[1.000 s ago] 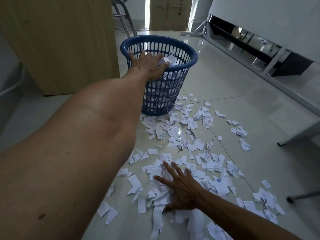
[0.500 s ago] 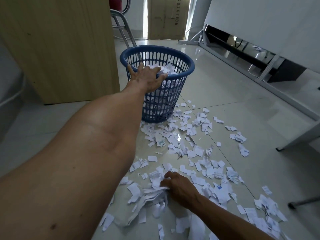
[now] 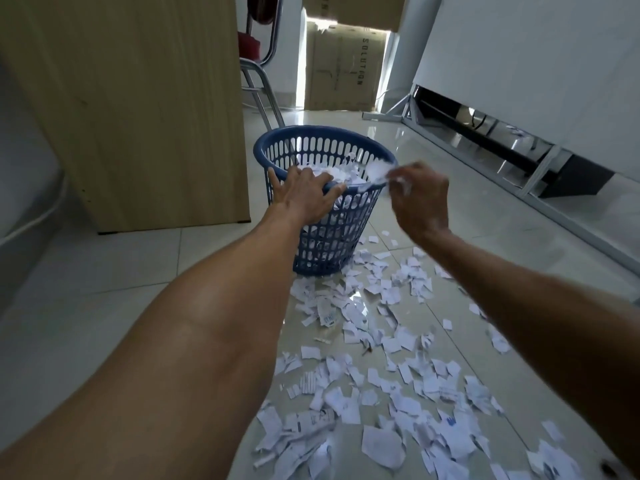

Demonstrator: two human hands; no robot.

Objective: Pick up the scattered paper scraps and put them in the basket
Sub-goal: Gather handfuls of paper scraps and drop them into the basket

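1. The left hand (image 3: pixel 306 194) grasps the near rim of the blue basket (image 3: pixel 322 131). Its fingers are curled over the edge and its thumb lies on the outside.
2. The right hand (image 3: pixel 420 199) is clenched on a bunch of scraps (image 3: pixel 378 170) – white and blurred – and holds it at the basket's right rim, with the paper sticking out over the opening.
3. The basket stands upright on the tiled floor (image 3: pixel 104 271). More white pieces are heaped inside it and show through the slotted wall.
4. Loose paper scraps (image 3: pixel 391 344) lie scattered over the floor from the basket's foot towards the camera, thickest between the two forearms and to the right. Some carry print.
5. A wooden cabinet (image 3: pixel 138 98) stands just left of the basket.
6. Behind it stands a chair (image 3: pixel 258 81) with a red seat and metal legs. A cardboard box (image 3: pixel 343 71) stands further back.
7. Along the right runs a metal frame (image 3: pixel 540 174) under a white panel – well apart from the basket.
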